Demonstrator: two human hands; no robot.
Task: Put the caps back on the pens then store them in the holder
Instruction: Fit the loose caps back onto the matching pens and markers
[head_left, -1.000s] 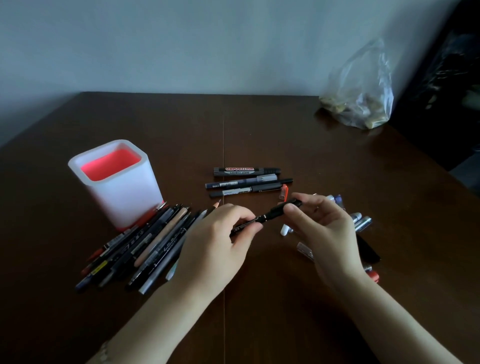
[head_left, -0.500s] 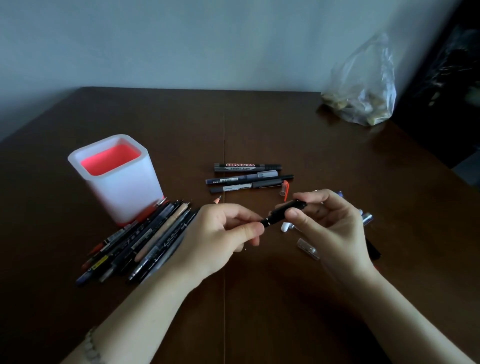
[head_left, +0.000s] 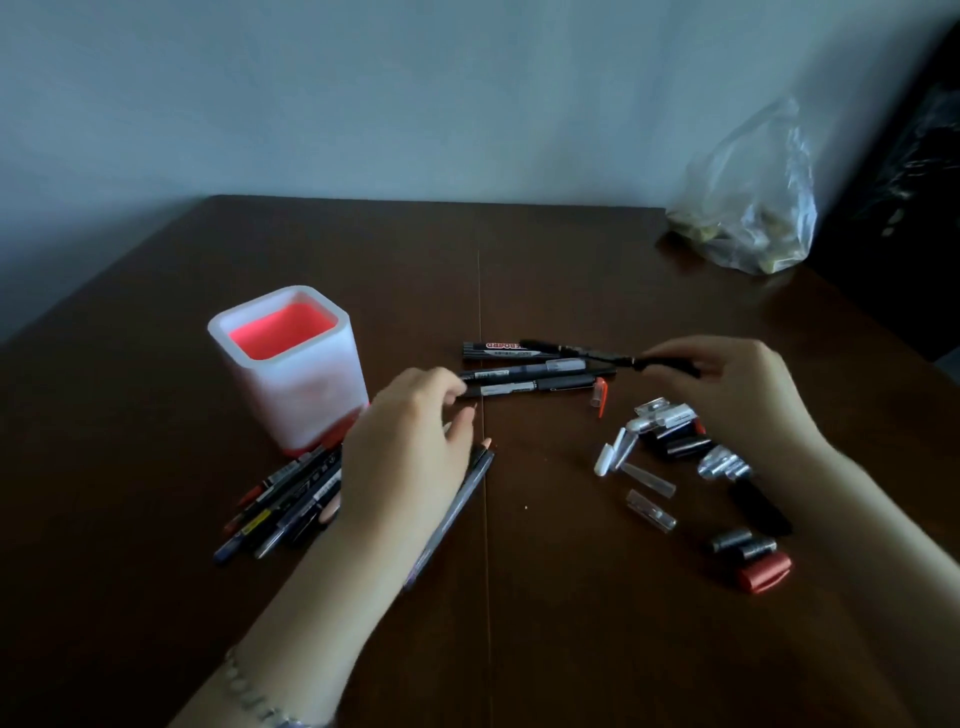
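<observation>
My right hand (head_left: 737, 395) pinches a thin black pen (head_left: 587, 352) by its capped right end and holds it level over three capped pens (head_left: 524, 371) lying in a row. My left hand (head_left: 415, 441) hovers with loosely curled fingers and holds nothing, above a pile of uncapped pens and pencils (head_left: 291, 499). The white holder with a red inside (head_left: 291, 364) stands upright at the left, with nothing in it. Several loose caps (head_left: 675, 452), silver, clear, black and red, lie below my right hand.
A clear plastic bag (head_left: 748, 208) with small things in it sits at the table's far right corner. The dark wooden table (head_left: 519, 623) has a seam down its middle. A wall runs behind the table's far edge.
My left hand has let go of the black pen and drawn back left. My right hand has carried the pen up and away toward the row of capped pens.
</observation>
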